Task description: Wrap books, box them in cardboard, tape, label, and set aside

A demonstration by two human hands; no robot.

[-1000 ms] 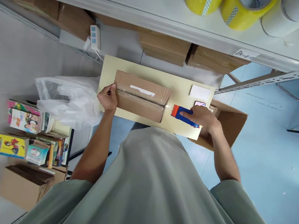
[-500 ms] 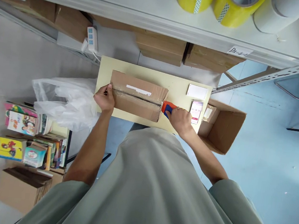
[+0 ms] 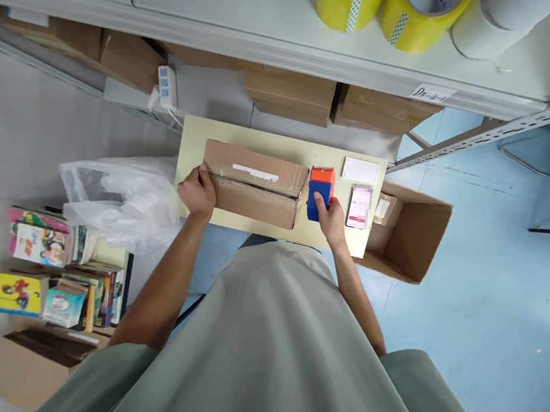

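A long cardboard box (image 3: 251, 197) lies on the pale yellow table (image 3: 243, 136), with a dark seam along its top and a torn white label strip beside the seam. My left hand (image 3: 198, 190) is closed on the box's left end, thumb on top. Just off the box's right end, my right hand (image 3: 331, 220) grips a blue and orange tape dispenser (image 3: 320, 194), its thumb lying over the blue side. The dispenser is apart from the box. To its right are a lit phone (image 3: 359, 207) and a white card-like rectangle (image 3: 360, 170).
An open carton (image 3: 413, 240) stands right of the table. White plastic bags (image 3: 123, 200) and stacked books (image 3: 93, 292) are at left. Yellow tape rolls (image 3: 349, 7) sit on the shelf (image 3: 226, 17) above, with a power strip (image 3: 167, 86) and boxes below it.
The tape dispenser has moved off the box's right end and turned, so its blue side now faces up. My left hand stays on the box's left end.
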